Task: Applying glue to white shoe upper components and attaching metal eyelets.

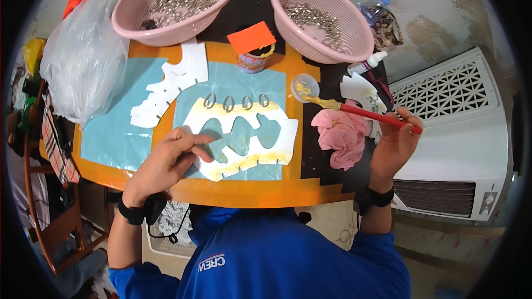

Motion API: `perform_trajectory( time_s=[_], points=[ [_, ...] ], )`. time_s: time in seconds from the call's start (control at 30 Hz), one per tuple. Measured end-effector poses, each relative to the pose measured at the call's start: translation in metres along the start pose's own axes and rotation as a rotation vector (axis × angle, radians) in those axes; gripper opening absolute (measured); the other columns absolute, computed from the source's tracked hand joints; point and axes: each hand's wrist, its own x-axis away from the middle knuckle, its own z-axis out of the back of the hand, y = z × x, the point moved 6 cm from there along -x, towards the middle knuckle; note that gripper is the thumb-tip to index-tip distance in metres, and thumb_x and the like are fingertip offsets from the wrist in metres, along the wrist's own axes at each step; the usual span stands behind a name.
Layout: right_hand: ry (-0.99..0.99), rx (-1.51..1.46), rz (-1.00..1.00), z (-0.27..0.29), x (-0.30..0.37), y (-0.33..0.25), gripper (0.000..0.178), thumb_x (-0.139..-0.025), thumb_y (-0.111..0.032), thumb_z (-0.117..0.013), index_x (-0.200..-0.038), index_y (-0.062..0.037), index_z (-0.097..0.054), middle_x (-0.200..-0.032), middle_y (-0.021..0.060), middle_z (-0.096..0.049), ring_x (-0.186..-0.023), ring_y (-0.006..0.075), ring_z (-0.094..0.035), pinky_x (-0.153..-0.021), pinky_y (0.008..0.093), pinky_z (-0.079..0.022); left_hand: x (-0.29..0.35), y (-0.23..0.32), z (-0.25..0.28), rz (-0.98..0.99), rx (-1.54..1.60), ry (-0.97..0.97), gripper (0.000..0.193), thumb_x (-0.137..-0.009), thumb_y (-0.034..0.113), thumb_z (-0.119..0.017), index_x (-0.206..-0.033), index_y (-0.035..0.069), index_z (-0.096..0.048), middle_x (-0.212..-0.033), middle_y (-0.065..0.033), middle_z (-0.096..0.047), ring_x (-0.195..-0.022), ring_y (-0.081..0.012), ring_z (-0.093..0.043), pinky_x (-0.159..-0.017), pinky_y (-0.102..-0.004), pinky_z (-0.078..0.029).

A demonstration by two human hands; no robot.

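Pinched in my right hand (394,143) is a brush (372,114) with a red handle. Its yellow-coated tip points left, close beside a small clear cup (303,87) of yellow paste. My left hand (173,158) is open, fingers stretched over the left end of white cut-out pieces (284,143) smeared with yellow. I cannot tell whether the fingertips press on them. Several oval metal rings (228,103) lie in a row along the upper white piece. A pink cloth (339,135) lies crumpled left of my right hand.
Two pink baskets (128,25) (280,8) of metal rings stand at the back. Between them is a small tub (252,62) under an orange card (251,37). Another white cut-out (176,80) lies left, near a plastic bag (83,58). A white appliance (443,144) stands right.
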Motion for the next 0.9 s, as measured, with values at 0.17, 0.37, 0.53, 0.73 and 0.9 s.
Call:
perform_trajectory(
  time_s=[0.17,0.37,0.53,0.73,0.9],
  points=[
    [0.100,0.020,-0.119,0.036,-0.005,0.030,0.023,-0.107,-0.015,-0.057,-0.126,-0.0029,-0.053,-0.128,0.0166,-0.060,-0.107,0.0263,-0.071,-0.088,0.0411,-0.065,-0.002,-0.003,-0.002,0.030,0.033,0.002,0.052,-0.083,-0.012,-0.060,-0.133,0.004,-0.063,-0.104,-0.0013,-0.077,-0.102,-0.0267,-0.052,-0.096,-0.0360,-0.044],
    [0.159,-0.017,-0.214,0.048,-0.004,0.058,0.018,-0.106,-0.011,-0.058,-0.120,-0.0013,-0.053,-0.122,0.0148,-0.061,-0.108,0.0266,-0.070,-0.091,0.0434,-0.064,0.002,-0.008,-0.003,0.131,0.163,0.003,0.049,-0.088,-0.011,-0.061,-0.135,0.004,-0.063,-0.105,-0.0020,-0.077,-0.105,-0.0223,-0.054,-0.098,-0.0342,-0.044],
    [0.175,-0.042,-0.246,0.051,-0.002,0.076,0.016,-0.105,-0.009,-0.060,-0.116,-0.0002,-0.053,-0.121,0.0149,-0.061,-0.108,0.0268,-0.069,-0.095,0.0455,-0.063,0.006,-0.015,-0.004,0.206,0.401,0.062,0.045,-0.093,-0.010,-0.061,-0.136,0.003,-0.062,-0.108,-0.0048,-0.075,-0.109,-0.0172,-0.059,-0.099,-0.0312,-0.047],
    [0.219,0.083,-0.394,0.054,0.009,0.081,0.022,-0.098,-0.001,-0.065,-0.118,0.0005,-0.057,-0.115,0.0121,-0.062,-0.111,0.0259,-0.067,-0.097,0.0381,-0.060,0.011,-0.016,0.001,0.233,0.467,0.094,0.043,-0.095,-0.011,-0.056,-0.136,0.001,-0.061,-0.111,-0.0070,-0.072,-0.108,-0.0151,-0.063,-0.101,-0.0306,-0.048],
    [0.131,0.366,-0.372,0.053,0.010,0.072,0.017,-0.096,-0.001,-0.069,-0.111,-0.0002,-0.062,-0.113,0.0110,-0.064,-0.111,0.0220,-0.065,-0.094,0.0306,-0.054,0.014,-0.015,0.024,0.174,0.345,0.198,0.039,-0.096,-0.009,-0.056,-0.133,0.001,-0.063,-0.113,-0.0066,-0.072,-0.104,-0.0139,-0.063,-0.096,-0.0292,-0.049]
  ],
)
